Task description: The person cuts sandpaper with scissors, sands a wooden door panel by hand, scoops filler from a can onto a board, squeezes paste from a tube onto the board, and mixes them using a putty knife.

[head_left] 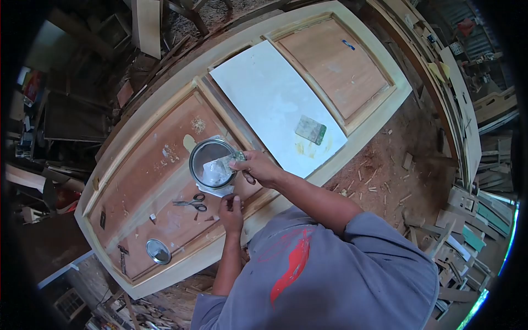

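Observation:
My right hand (259, 168) grips a flat putty scraper (224, 165) with a green edge, its blade over the mouth of an open round tin (192, 165). Whitish material (214, 175) in a clear plastic bag shows inside the tin. Just below the tin is my left hand (231, 214), its fingers curled in; whether anything is in them is hidden. Beside that hand lie black-handled scissors (197, 203). A second scraper (311, 130) rests on a white sheet (269, 93), next to yellowish smears. The tin stands on a large wooden panelled door (181, 124).
Toward the door's lower left end lie a round metal lid (158, 251) and a hammer-like tool (122, 258). A blue object (348, 45) is on the far panel. Wood shavings (198, 125) sit near the tin, and wood scraps (379, 187) litter the floor.

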`<state>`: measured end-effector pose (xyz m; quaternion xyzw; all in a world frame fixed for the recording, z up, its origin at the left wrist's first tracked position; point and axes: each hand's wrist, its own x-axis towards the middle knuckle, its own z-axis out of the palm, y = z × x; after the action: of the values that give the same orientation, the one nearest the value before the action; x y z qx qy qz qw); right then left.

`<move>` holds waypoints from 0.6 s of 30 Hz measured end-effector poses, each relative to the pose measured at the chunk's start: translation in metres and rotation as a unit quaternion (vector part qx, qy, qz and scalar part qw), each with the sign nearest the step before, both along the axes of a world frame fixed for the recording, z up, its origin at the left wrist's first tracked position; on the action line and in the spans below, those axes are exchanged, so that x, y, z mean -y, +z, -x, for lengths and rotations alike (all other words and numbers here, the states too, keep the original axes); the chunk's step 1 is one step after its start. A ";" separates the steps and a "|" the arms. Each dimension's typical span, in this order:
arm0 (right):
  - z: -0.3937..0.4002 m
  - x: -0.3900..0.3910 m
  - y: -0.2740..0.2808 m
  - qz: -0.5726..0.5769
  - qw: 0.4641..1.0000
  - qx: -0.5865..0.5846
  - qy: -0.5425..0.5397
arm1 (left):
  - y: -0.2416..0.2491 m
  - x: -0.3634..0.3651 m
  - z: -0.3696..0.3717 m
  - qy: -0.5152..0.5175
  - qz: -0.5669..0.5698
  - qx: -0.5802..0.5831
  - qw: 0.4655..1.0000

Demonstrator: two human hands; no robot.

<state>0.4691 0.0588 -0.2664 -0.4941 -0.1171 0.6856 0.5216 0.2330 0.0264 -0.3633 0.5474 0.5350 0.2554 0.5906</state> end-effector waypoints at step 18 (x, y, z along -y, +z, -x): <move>-0.020 -0.006 -0.013 0.027 0.997 0.049 0.048 | 0.033 0.046 -0.109 -0.216 -0.114 -0.100 0.964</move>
<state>0.4889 0.0645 -0.2791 -0.5347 -0.1475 0.6881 0.4679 0.3416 -0.0191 -0.3307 0.7367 0.4277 0.1248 0.5088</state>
